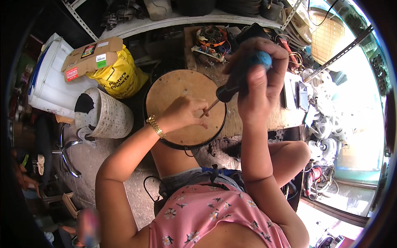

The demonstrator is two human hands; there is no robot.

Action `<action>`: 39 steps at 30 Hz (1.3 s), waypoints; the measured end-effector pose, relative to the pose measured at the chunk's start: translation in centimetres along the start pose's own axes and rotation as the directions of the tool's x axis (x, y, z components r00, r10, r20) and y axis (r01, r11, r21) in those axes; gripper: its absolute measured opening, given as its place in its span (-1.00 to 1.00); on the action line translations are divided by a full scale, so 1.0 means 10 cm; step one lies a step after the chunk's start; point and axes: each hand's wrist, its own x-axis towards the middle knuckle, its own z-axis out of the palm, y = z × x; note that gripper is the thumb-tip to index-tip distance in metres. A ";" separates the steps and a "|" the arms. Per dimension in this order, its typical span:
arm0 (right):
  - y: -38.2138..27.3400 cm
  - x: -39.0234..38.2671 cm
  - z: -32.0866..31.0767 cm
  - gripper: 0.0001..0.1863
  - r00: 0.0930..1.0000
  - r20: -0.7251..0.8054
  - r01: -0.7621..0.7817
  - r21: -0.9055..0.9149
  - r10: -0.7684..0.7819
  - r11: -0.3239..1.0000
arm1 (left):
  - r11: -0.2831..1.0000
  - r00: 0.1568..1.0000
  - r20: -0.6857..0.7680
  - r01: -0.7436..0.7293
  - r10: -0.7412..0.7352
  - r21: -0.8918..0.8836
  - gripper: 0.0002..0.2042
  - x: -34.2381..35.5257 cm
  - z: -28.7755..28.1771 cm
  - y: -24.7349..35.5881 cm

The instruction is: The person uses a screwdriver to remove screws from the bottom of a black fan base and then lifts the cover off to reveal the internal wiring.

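My right hand [261, 93] is raised above a round wooden board and wrapped round the handle of a screwdriver [226, 92]. The handle is black with a blue end, and its thin shaft slants down to the left. My left hand [185, 112], with a gold bracelet [155, 126] at the wrist, rests over the board. Its fingers curl around the lower shaft near the tip; whatever the tip touches is hidden by them. The round board [182, 84] has a black rim, and several small screws or holes dot its face. It sits at my knees, against the workbench.
A wooden workbench [264, 122] carries a wire-wound coil [211, 36], a circuit board [206, 53] and tools. On the left stand a perforated white bin [111, 113], a yellow sack [124, 76] and a cardboard box [93, 58]. White fan-like parts [324, 120] are piled at right.
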 end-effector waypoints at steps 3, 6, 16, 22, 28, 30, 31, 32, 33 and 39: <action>-0.10 0.03 -0.01 -0.49 0.984 0.004 -0.176 0.101 0.177 0.979 | 0.982 0.984 0.174 -0.008 -0.026 0.190 -0.82 -0.11 0.02 -0.13; -0.06 -0.01 -0.04 -0.38 0.983 0.056 -0.184 0.367 0.176 0.912 | 0.992 0.971 0.230 0.032 -0.059 0.119 -0.85 -0.16 0.07 -0.23; -0.49 -0.17 -0.47 -0.25 0.965 -0.150 -0.197 0.123 0.215 0.973 | 0.865 0.955 0.298 -0.145 -0.005 0.480 -0.81 -0.11 0.22 -0.19; -0.46 -0.26 -0.46 -0.27 0.946 -0.204 -0.225 0.153 0.253 0.962 | 0.802 0.931 0.363 -0.188 -0.038 0.567 -0.72 -0.07 0.29 -0.23; -0.42 -0.29 -0.50 -0.33 0.964 -0.199 -0.170 0.047 0.176 0.984 | 0.838 0.968 0.251 -0.134 -0.004 0.529 -0.73 -0.05 0.24 -0.15; -0.40 -0.29 -0.47 -0.39 0.967 -0.245 -0.092 -0.056 0.075 0.994 | 0.839 0.953 0.301 -0.188 0.031 0.510 -0.70 -0.07 0.21 -0.15; -0.41 -0.28 -0.48 -0.44 0.972 -0.232 -0.078 -0.182 0.034 0.980 | 0.838 0.945 0.324 -0.217 0.051 0.501 -0.69 -0.07 0.19 -0.16; -0.43 -0.27 -0.48 -0.48 0.977 -0.215 -0.061 -0.306 -0.006 0.950 | 0.827 0.938 0.344 -0.220 0.035 0.517 -0.69 -0.06 0.21 -0.19; -0.43 -0.27 -0.48 -0.52 0.980 -0.196 -0.047 -0.423 -0.040 0.905 | 0.818 0.931 0.365 -0.221 0.014 0.531 -0.69 -0.06 0.23 -0.22; -0.43 -0.34 -0.68 -0.58 0.993 -0.109 -0.008 -0.434 -0.044 0.901 | 0.898 0.979 0.206 -0.098 0.008 0.429 -0.70 0.56 0.19 -0.33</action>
